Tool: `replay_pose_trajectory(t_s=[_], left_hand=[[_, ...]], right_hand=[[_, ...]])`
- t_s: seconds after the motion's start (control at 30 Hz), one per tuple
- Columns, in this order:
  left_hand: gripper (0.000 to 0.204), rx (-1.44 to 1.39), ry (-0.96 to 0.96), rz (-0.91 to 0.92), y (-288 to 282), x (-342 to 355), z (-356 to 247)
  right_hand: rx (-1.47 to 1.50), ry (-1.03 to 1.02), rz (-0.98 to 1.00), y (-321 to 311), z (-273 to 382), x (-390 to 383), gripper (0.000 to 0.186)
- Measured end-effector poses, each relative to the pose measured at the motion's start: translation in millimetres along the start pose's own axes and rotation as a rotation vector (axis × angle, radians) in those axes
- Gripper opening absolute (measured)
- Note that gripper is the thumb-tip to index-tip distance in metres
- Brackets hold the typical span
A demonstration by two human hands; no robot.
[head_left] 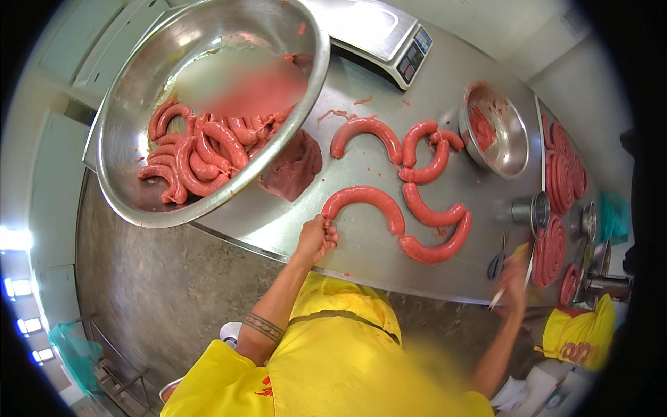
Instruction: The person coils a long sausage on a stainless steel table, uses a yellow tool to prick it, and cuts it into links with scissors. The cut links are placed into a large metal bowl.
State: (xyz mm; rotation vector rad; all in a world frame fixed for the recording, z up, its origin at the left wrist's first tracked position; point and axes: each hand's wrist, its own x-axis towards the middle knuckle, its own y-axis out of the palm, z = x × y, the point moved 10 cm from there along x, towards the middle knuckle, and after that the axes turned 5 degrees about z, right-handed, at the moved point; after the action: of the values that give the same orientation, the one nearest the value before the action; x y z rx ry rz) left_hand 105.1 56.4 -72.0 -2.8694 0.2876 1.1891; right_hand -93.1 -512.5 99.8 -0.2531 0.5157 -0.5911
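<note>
My left hand is closed round the end of a pinkish-red raw sausage at the table's near edge. That sausage belongs to a linked chain that curves over the steel table, with further links to the right. My right hand, smeared by motion, is low at the right, near dark-handled scissors. It is closed round something slim with a yellow upper end and a pale lower end, too blurred to name. At the left, a big steel basin holds many sausages.
A digital scale stands at the back. Right of the chain sit a steel bowl with meat residue and a metal cup. Coiled sausages lie along the far right, near another person's yellow clothing. Dark red meat lies beside the basin.
</note>
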Motion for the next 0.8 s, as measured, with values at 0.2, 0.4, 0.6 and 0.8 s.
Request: replay_pose_trajectory(t_s=[0.2, 0.4, 0.6, 0.8], left_hand=[[0.014, 0.371, 0.396, -0.236, -30.3, -44.0, -64.1], [0.017, 0.748, 0.818, -0.359, -38.5, -80.0, -85.2], [0.025, -0.021, 0.521, -0.055, -48.1, -49.2, -38.4], [0.031, 0.831, 0.593, -0.09, 5.3, -33.0, -31.3]], right_hand=[[-0.43, -0.103, 0.81, 309.1, -3.3, -52.3, 0.041], [-0.616, -0.702, 1.33, 531.0, 155.6, -112.6, 0.027], [0.0, -0.507, 1.344, 475.9, 141.3, -127.4, 0.016], [0.566, -0.461, 0.646, 318.9, 187.8, -91.8, 0.019]])
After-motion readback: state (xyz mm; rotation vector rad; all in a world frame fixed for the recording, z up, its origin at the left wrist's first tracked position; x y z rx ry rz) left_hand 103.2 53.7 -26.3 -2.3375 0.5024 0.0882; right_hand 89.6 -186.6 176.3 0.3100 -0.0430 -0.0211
